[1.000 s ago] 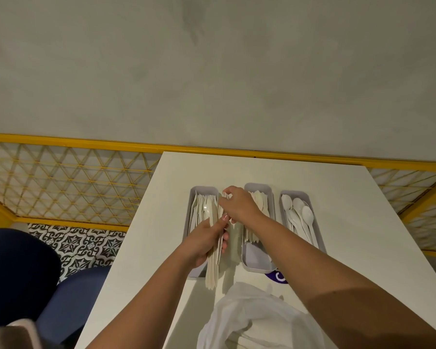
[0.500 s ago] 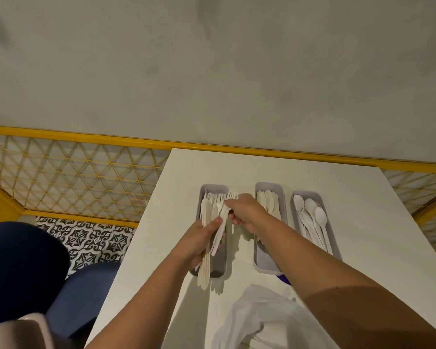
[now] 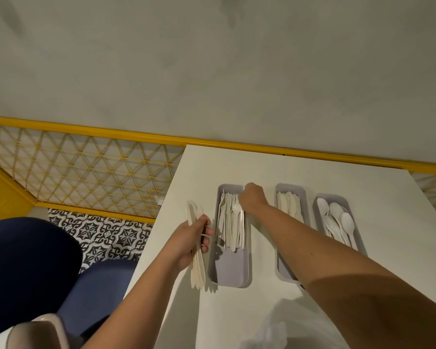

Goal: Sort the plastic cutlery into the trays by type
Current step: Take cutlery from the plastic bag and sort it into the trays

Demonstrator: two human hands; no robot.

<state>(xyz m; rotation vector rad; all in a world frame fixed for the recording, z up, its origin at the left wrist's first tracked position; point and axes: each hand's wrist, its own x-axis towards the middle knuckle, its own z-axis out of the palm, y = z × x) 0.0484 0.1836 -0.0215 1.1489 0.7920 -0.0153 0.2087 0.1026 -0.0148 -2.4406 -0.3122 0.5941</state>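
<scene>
Trays (image 3: 233, 285), white table (image 3: 363, 187), seemingly concrete wall (image 3: 212, 59).

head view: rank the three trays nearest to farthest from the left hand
1. fork tray, just right of the left hand holding the cutlery bundle
2. middle tray, next one rightward
3. spoon tray, far right

One wide-angle camera, worn on the head, looked forward and steeply down from close above the near end of the white table (image 3: 312, 172). The trays (image 3: 233, 273) sat right of centre, the grey wall (image 3: 212, 59) filled the upper half, and patterned floor (image 3: 103, 233) showed at lower left.
</scene>
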